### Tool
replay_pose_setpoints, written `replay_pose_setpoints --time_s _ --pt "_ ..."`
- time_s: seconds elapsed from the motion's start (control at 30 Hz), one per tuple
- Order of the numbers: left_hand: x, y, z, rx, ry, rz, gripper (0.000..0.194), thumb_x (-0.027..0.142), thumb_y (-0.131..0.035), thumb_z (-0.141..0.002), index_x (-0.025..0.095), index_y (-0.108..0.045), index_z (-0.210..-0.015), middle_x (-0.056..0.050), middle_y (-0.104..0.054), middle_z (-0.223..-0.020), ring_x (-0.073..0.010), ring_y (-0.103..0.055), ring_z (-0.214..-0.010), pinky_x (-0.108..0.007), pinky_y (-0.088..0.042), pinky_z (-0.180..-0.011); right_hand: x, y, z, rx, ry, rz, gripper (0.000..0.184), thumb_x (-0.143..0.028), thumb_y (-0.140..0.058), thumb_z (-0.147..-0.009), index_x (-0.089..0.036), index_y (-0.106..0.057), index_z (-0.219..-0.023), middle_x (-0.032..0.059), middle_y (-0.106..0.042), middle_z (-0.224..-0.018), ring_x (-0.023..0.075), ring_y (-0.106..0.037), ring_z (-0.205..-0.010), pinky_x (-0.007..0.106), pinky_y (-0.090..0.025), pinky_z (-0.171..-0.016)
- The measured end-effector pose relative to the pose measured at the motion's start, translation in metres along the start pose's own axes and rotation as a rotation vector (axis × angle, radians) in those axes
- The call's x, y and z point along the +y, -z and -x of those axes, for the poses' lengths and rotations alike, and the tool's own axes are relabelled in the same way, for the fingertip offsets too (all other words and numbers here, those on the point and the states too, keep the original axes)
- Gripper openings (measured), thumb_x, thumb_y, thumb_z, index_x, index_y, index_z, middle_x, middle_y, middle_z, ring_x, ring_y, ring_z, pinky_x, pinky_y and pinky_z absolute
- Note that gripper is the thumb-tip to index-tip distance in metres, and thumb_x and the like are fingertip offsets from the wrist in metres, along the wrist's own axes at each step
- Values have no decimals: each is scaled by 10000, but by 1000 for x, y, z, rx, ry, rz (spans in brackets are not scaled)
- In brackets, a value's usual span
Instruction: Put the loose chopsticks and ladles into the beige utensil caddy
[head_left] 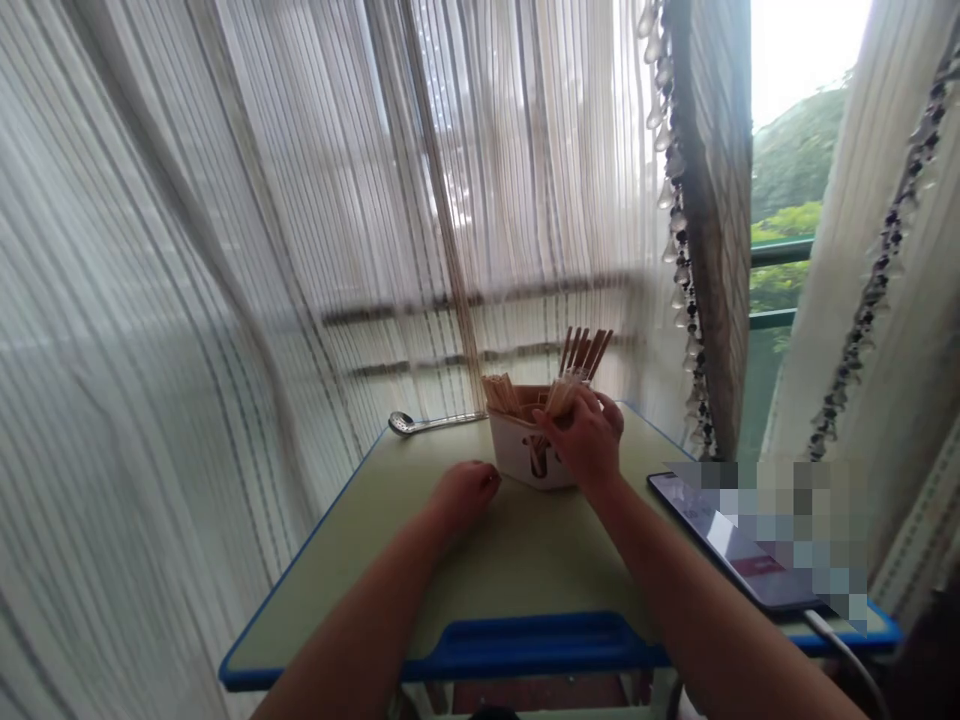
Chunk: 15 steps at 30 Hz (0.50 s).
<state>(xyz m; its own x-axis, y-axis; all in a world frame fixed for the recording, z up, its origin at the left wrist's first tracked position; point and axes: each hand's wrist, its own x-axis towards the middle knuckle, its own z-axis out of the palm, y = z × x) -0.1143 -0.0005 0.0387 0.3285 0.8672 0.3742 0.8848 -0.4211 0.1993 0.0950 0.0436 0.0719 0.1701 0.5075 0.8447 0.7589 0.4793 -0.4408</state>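
A white holder [514,455] with a dark picture on its front stands on the table. Thin pale wooden sticks [501,394] stand upright in its left compartment. Darker brown chopsticks [586,350] rise behind my right hand [592,435]. That hand is closed round a bundle of pale wooden sticks [561,396] at the holder's right compartment, with a clear wrapping seen near its top. My left hand [469,487] rests on the table just left of the holder, its fingers curled and nothing visible in them. Behind the holder's left side lies a slotted metal spoon [409,424].
The pale green table [525,560] has a blue edge and a blue front groove. A phone [731,540] with a white cable [840,645] lies at the right, partly covered by blurred blocks. Striped sheer curtains [300,200] hang close behind the table.
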Motion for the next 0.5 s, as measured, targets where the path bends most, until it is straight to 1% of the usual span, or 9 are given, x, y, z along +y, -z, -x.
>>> replay_pose_setpoints --time_s 0.1,0.2,0.27,0.4,0.5 --pt "0 0 0 -3 1 6 228 252 -480 -860 193 -695 -812 -51 -681 -779 -157 -599 -703 -250 -417 -659 0 -2 -1 7 1 -35 361 -481 -585 -785 -170 -641 -958 118 -648 -1105 276 -515 -1049 442 -319 -961" --pt "-1 -2 -1 -11 1 7 220 247 -487 -856 194 -697 -817 -50 -682 -779 -157 -602 -706 -250 -417 -663 4 -5 -4 -26 0 -85 254 -422 -581 -797 -180 -642 -842 92 -682 -915 249 -557 -913 407 -360 -898" --pt "-2 -3 -3 -14 2 3 221 251 -488 -855 192 -698 -819 -51 -684 -785 -159 -603 -712 -252 -418 -668 9 -5 -6 -30 0 -89 232 -416 -592 -791 -190 -632 -756 82 -680 -817 248 -560 -879 402 -363 -884" --pt "-2 -6 -7 -18 -5 -20 235 260 -475 -860 187 -697 -836 -50 -683 -789 -158 -598 -710 -251 -414 -666 14 -3 -9 -10 -4 -62 236 -413 -597 -784 -199 -617 -685 76 -668 -747 250 -555 -867 390 -363 -860" --pt "-1 -6 -7 -36 -1 -33 236 259 -471 -857 189 -696 -847 -47 -681 -796 -153 -595 -711 -246 -408 -661 13 1 -8 -2 -27 -53 225 -395 -595 -772 -201 -601 -659 62 -655 -709 240 -550 -843 376 -364 -847"
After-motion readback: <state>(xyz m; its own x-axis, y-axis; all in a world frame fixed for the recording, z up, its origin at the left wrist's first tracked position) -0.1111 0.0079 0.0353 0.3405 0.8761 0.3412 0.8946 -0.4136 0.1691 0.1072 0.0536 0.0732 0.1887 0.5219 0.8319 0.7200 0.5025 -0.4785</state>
